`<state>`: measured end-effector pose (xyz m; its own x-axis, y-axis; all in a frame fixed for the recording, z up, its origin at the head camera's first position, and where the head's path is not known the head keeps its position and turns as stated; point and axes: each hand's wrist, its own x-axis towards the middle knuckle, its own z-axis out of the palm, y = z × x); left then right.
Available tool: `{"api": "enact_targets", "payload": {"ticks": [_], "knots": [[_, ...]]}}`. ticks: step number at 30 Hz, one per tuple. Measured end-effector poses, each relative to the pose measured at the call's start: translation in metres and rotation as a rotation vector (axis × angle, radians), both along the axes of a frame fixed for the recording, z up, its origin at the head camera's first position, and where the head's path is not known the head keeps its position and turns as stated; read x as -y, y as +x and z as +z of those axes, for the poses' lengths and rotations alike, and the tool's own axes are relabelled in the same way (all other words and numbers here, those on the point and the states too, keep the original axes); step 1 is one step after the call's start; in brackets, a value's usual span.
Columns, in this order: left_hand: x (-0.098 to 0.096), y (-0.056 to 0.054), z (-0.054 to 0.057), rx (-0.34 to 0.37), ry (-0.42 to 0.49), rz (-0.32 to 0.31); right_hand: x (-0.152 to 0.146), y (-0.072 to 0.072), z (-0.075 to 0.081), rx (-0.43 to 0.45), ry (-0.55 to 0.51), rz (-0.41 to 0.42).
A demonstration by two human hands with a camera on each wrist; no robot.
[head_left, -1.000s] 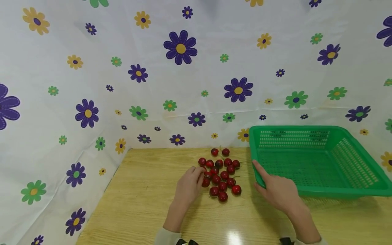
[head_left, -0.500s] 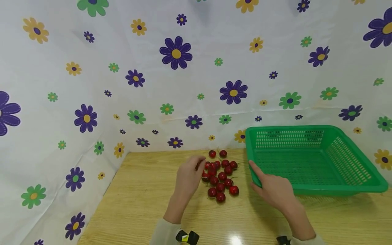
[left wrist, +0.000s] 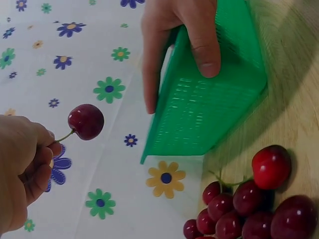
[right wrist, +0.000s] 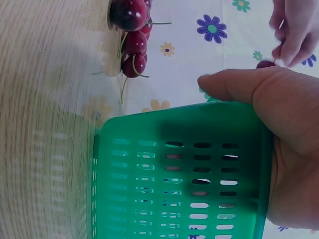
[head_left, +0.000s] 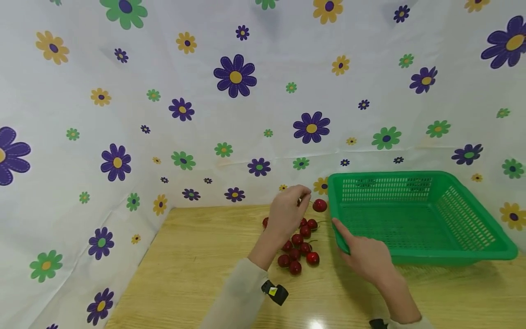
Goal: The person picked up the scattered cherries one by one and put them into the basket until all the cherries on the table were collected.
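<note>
My left hand (head_left: 286, 211) pinches a dark red cherry (head_left: 319, 205) by its stem. The cherry hangs off the fingertips just left of the green plastic basket (head_left: 382, 175), raised off the table, as the left wrist view also shows. My right hand (head_left: 366, 256) holds the basket's left rim near its front corner, thumb on one side of the wall and fingers on the other in the left wrist view. Below my left hand lies a loose group of cherries (head_left: 295, 267), some with stems; my hand and forearm cover part of it. No cherry shows inside the basket.
The light wooden table (head_left: 197, 256) carries the cherries and the basket. Behind it and along the left hangs a white cloth (head_left: 197, 137) printed with purple, yellow and green flowers. The basket fills the right side, close to the cloth.
From the cherry group, my left hand has risen and moved right, bringing one cherry by its stem toward the basket. My right hand keeps its grip on the rim. The head view has shifted slightly.
</note>
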<state>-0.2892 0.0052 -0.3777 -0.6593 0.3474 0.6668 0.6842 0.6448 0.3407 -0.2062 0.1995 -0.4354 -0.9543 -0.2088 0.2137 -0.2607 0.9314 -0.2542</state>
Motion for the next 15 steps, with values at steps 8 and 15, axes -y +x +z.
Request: {"api": "enact_targets", "payload": {"ticks": [8, 15], "knots": [[-0.038, -0.018, -0.008, 0.097, 0.018, 0.004, -0.003, 0.001, 0.0, 0.003, 0.019, -0.017], [-0.059, -0.026, -0.016, 0.152, -0.115, 0.07, -0.001, 0.001, 0.001, -0.003, 0.018, -0.016]]}}
